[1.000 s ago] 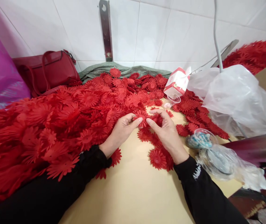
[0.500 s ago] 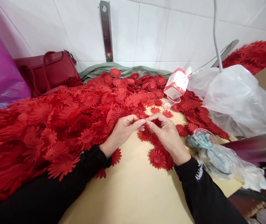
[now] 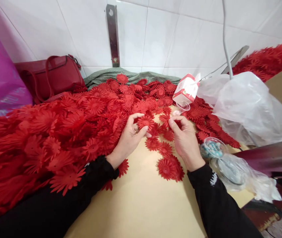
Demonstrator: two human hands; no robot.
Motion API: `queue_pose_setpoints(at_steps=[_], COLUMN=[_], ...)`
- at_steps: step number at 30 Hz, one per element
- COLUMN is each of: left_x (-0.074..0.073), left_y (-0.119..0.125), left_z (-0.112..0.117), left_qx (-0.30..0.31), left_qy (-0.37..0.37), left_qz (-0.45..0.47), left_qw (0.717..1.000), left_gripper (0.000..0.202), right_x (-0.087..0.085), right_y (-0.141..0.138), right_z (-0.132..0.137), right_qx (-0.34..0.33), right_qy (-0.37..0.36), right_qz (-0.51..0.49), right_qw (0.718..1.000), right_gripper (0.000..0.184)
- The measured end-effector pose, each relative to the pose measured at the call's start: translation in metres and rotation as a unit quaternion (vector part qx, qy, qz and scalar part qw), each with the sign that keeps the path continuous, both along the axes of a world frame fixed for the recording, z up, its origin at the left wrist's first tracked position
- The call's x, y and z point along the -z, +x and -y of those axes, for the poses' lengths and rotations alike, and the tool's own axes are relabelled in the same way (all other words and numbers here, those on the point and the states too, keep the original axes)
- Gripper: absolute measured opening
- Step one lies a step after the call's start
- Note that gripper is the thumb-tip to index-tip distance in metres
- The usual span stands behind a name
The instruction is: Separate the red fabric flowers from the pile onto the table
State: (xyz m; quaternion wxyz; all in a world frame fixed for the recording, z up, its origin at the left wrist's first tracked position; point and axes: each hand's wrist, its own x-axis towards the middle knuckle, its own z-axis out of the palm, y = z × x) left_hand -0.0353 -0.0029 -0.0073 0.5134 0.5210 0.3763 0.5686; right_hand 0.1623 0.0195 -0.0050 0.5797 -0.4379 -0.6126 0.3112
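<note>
Fingertips have parted since half a second ago: then they met near the middle of the frame, now a gap lies between them, the right hand having shifted a little to the right. View also tilted slightly; items at the right edge sit a touch further left.

Left hand, centre: narrow, thumb and fingers around the edge of one red flower, its round face turned to the camera, raised above the bench. Right hand, right of centre: thumb and forefinger close together at the edge of a second flower; cannot tell whether it is pinched or only touched.

Below the fingertips, a short trail of loose flowers runs down the middle of the frame on bare bench surface. Main heap of flowers fills the left and reaches to upper centre, against a grey-green cloth.

Upper left: purple bag, dark red handbag. Right of centre, beyond the right hand: red-and-white tissue box, tilted, with a small clear cup just below it. Lower right: clear tub with blue and white pieces, beside a clear plastic bag.
</note>
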Motion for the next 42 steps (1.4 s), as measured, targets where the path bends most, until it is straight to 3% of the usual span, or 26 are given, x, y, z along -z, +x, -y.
queue_pose_setpoints(at_steps=[2,5,11,14,17,25,30,36,42], left_x=[0.002,0.001,-0.006,-0.01,-0.012,-0.004,-0.006,-0.005,-0.009], left_y=[0.0,-0.001,-0.003,-0.002,-0.001,-0.002,-0.002,-0.004,-0.004], left_z=[-0.001,-0.001,0.001,0.002,0.002,-0.002,-0.002,-0.001,-0.001], left_qx=[-0.017,-0.012,0.043,0.05,0.038,0.015,0.014,-0.017,0.027], left_qy=[0.012,0.013,-0.011,-0.023,-0.024,-0.064,-0.039,-0.012,-0.007], left_qz=[-0.008,-0.051,-0.064,-0.042,-0.057,0.02,-0.018,-0.079,-0.074], left_qw=[1.0,0.999,0.997,0.998,0.997,0.998,0.999,0.997,0.997], left_gripper=[0.028,0.007,0.018,0.028,0.024,0.022,0.026,0.033,0.041], right_x=[-0.006,-0.014,-0.016,-0.013,-0.011,-0.009,-0.006,-0.016,-0.016], right_y=[-0.008,-0.017,-0.023,-0.024,-0.023,-0.023,-0.025,-0.028,-0.028], right_z=[0.007,0.016,0.022,0.021,0.02,0.019,0.019,0.029,0.027], right_qx=[0.041,0.051,0.021,0.007,-0.003,0.018,0.007,-0.017,-0.073], right_qy=[0.037,0.112,0.161,0.157,0.154,0.106,0.095,0.048,0.025], right_qz=[0.037,0.113,0.181,0.194,0.196,0.169,0.168,0.139,0.131], right_qw=[0.998,0.986,0.97,0.968,0.968,0.98,0.981,0.989,0.988], right_gripper=[0.017,0.008,0.01,0.01,0.01,0.024,0.02,0.031,0.006])
